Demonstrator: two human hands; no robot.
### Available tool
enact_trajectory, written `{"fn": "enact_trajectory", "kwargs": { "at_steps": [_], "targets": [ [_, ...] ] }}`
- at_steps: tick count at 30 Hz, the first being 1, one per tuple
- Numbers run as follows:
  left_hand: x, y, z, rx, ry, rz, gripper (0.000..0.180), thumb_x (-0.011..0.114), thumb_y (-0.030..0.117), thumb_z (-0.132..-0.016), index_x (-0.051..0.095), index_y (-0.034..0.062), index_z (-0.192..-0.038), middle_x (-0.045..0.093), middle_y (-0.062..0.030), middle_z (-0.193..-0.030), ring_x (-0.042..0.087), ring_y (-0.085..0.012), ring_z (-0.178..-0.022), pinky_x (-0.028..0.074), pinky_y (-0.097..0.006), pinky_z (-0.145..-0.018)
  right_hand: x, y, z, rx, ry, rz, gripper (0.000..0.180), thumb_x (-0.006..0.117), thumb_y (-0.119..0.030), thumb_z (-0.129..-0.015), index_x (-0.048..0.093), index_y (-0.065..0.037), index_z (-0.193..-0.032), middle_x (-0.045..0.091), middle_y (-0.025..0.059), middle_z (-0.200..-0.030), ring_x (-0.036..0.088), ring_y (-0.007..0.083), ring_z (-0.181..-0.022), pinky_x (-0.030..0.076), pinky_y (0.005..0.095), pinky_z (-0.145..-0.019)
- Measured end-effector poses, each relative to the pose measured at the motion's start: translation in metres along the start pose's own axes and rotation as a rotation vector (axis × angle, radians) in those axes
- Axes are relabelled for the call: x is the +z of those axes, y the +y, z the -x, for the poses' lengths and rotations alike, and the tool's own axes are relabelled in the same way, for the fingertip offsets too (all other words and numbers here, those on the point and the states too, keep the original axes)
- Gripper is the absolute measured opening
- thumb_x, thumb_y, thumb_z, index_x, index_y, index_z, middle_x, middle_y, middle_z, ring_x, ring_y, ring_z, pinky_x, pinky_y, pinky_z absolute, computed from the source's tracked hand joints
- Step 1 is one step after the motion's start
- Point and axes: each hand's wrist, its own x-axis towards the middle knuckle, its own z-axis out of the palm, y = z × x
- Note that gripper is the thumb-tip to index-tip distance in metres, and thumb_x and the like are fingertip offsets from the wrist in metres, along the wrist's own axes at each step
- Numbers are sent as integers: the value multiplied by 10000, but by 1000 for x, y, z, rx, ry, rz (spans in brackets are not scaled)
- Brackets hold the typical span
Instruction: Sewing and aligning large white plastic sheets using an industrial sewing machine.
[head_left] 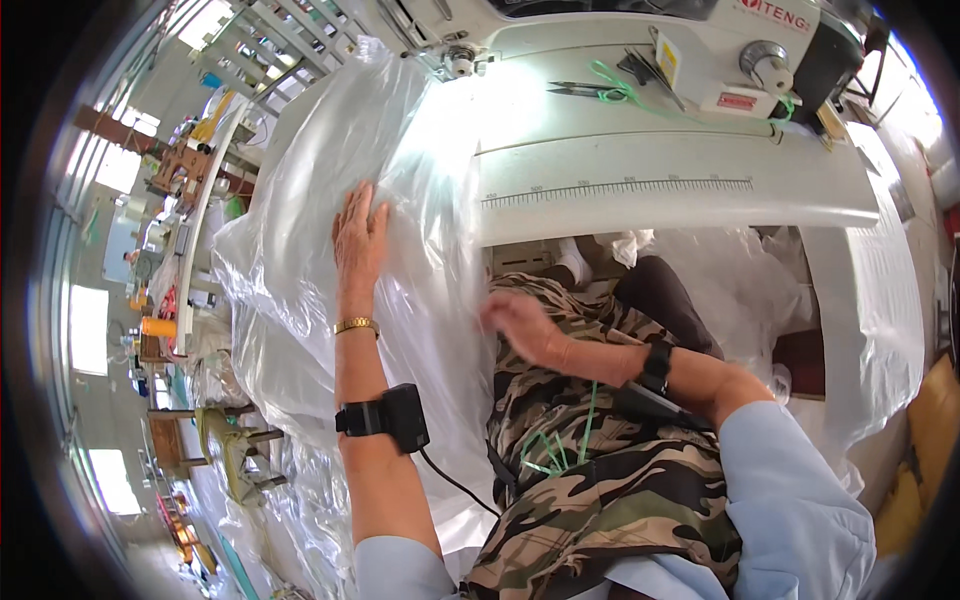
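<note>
Clear plastic sheeting (300, 215) drapes over the left part of a white sewing machine table and hangs down toward my lap. My left hand (360, 238) lies flat on it, fingers stretched out and slightly apart. At the sheeting's right edge, over my camouflage apron (600, 490), is my right hand (522, 325). Its fingers are curled but smeared by motion, so whether they grip the edge is unclear. Beyond my left hand, the machine's needle area (462, 62) is lit by a bright lamp, and the sheeting reaches up beside it.
Thread snips (590, 91) with green string lie on the machine bed, behind a printed ruler scale (620, 190). The handwheel (766, 64) is at the far right. More plastic (735, 275) lies beneath the table. A wooden stool (225, 450) stands at left, near a cluttered bench.
</note>
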Motion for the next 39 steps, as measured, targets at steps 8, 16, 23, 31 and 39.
{"fn": "enact_trajectory", "kwargs": {
  "at_steps": [8,16,23,31,39],
  "targets": [
    [-3,4,0,-20,-7,19,514,440,413,-990,464,112,-1405,425,-42,-1479,331,-246,-1399,214,-427,-1155,28,-29,17,255,-95,-530,220,551,-95,-920,548,43,-1091,660,135,-947,646,156,-803,532,282,-739],
    [-3,3,5,-37,3,-12,501,459,396,-987,474,108,-1396,443,-46,-1466,346,-250,-1390,232,-424,-1148,49,14,-34,74,409,-35,390,654,-208,-851,538,39,-1128,630,121,-855,622,215,-781,511,338,-724],
    [-3,7,2,-23,22,-18,493,460,392,-988,482,107,-1390,448,-43,-1462,354,-244,-1386,234,-426,-1147,25,34,-40,47,242,20,378,625,-180,-817,612,-4,-1150,664,201,-991,649,272,-890,507,357,-788],
    [-2,6,2,-39,14,-21,510,442,420,-993,467,120,-1404,442,-29,-1468,345,-223,-1393,221,-420,-1152,-15,-34,41,168,-393,-236,396,638,-236,-876,614,36,-1162,648,87,-1093,581,151,-1019,466,315,-897],
    [0,-2,0,-37,2,-48,508,433,422,-996,457,136,-1416,437,-23,-1472,347,-215,-1391,221,-409,-1153,-56,-38,24,188,-183,-627,356,621,-256,-938,618,-15,-1200,653,66,-1105,587,125,-1034,467,325,-947]
  ]
}}
